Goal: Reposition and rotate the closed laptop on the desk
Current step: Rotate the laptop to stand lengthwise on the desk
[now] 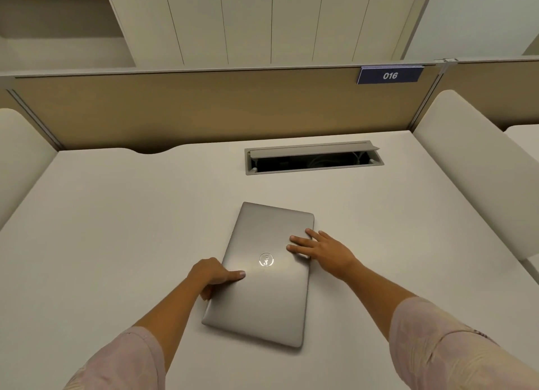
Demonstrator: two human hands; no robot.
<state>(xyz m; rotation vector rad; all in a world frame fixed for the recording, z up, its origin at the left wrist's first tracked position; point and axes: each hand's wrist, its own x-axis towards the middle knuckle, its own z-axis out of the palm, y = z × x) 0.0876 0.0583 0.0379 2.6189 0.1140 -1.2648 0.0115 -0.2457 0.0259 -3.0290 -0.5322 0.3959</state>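
Because the closed laptop [268,275] lies with its long axis running away from the person, slightly tilted, any turn is best judged from where each hand meets it. The left hand [211,275] is clamped on the left long edge, thumb on the lid and fingers tucked beneath. The right hand [323,251] is laid flat and spread, gripping nothing, its fingertips [294,243] pressed on the lid near the right edge, farther out than the left thumb. The laptop is kept between both hands on the desk [116,229], with the open cable hatch [313,157] well beyond the fingertips.
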